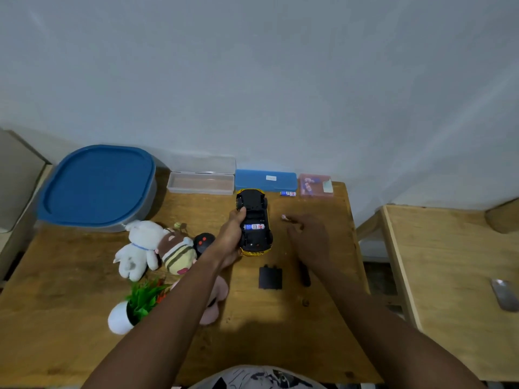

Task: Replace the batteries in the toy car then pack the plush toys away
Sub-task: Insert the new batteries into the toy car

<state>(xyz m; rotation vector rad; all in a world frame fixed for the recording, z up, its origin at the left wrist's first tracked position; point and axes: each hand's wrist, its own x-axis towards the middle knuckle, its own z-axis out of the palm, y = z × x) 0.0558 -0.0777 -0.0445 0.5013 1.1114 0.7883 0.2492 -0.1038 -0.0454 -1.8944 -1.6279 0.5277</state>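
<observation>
A yellow toy car (254, 220) lies upside down on the wooden table (70, 276), its black underside up and a battery showing in the open compartment. My left hand (231, 237) grips the car's left side. My right hand (309, 240) hovers to the right of the car with fingers loosely spread, holding nothing, near a small pink-white piece (285, 217). The black battery cover (270, 277) lies in front of the car. A loose battery (288, 193) lies by the blue case. A white plush (139, 248), a striped plush (178, 252) and a pink plush (216, 301) lie at the left.
A big container with a blue lid (97, 185) stands back left. Along the wall sit an open clear case (200, 182), a blue case (265, 179) and a pink box (316, 185). A dark tool (304, 275), a black remote (203, 241) and a small potted plant (134, 304) lie nearby. A second table (449, 276) stands right.
</observation>
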